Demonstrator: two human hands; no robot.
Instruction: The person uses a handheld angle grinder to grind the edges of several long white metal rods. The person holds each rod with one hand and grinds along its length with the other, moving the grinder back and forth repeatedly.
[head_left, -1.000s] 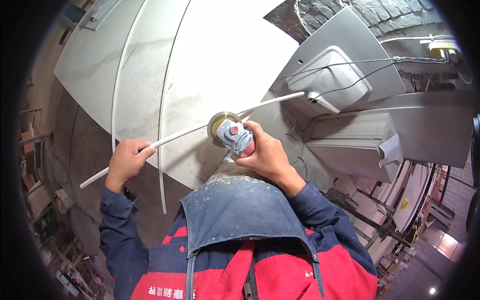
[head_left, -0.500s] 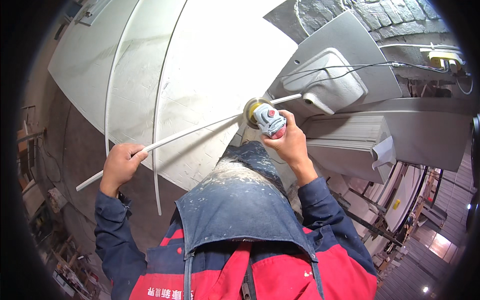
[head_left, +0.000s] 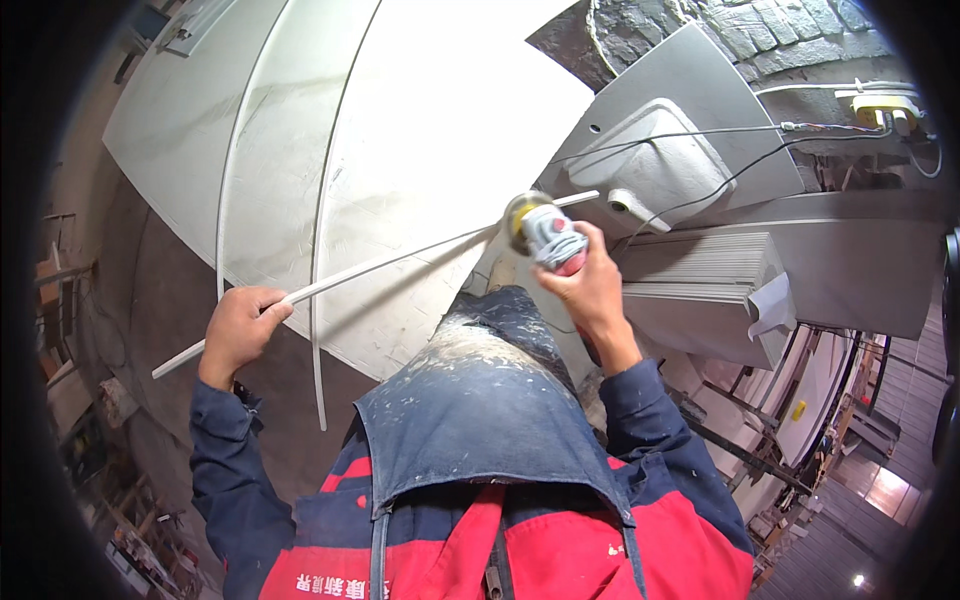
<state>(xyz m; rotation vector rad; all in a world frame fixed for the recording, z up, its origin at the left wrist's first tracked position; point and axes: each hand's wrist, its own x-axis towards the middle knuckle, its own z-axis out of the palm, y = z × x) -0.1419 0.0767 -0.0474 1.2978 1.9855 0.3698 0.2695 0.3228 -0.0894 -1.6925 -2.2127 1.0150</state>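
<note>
My left hand (head_left: 240,332) is closed around a long, thin white strip (head_left: 392,256), which runs up and to the right across a large pale panel (head_left: 420,120). In my right hand (head_left: 592,284) is a small grey and red angle grinder (head_left: 553,236). Its round disc (head_left: 520,222), yellowish at the hub, meets or overlaps the strip toward the far end; whether it touches cannot be made out. Beyond the disc the strip's tip (head_left: 578,198) shows again. Two more thin strips (head_left: 323,230) lie lengthwise over the panel, one hanging past its near edge.
At the right a grey slab bears a basin (head_left: 660,165) turned underside up, with dark cables (head_left: 700,137) crossing it. Below stands a stack of pale boards (head_left: 700,265). A yellow power socket (head_left: 884,108) is at the far right. My stained apron (head_left: 490,400) fills the near middle.
My right hand and the grinder have shifted slightly right along the strip, and the disc has turned more edge-on. A dark cable over the basin has swung lower. My left hand stays put.
</note>
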